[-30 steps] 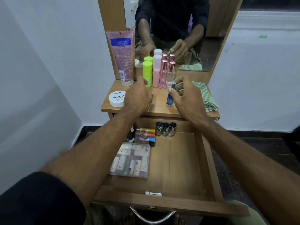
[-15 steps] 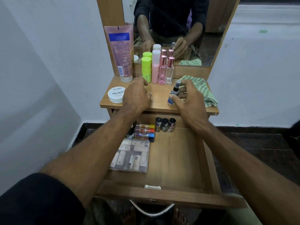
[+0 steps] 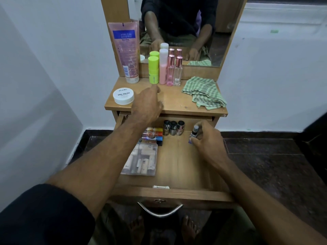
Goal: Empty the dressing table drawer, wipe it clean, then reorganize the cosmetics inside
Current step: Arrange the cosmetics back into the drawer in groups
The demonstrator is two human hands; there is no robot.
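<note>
Moved since a moment ago: right hand (image 3: 208, 138) down from the tabletop (image 3: 177, 103) into the open drawer (image 3: 178, 165), fingers clamped on a small blue nail polish bottle (image 3: 193, 134), held upright at the far right of the drawer, right of three dark-capped bottles (image 3: 173, 127). Left hand (image 3: 146, 105) over the tabletop's near edge, fingers relaxed, gripping nothing, just right of the white nail polish jar (image 3: 123, 96). Clear case of cosmetics (image 3: 141, 159) at drawer's left. Green checked cloth (image 3: 203, 92) at tabletop's right.
</note>
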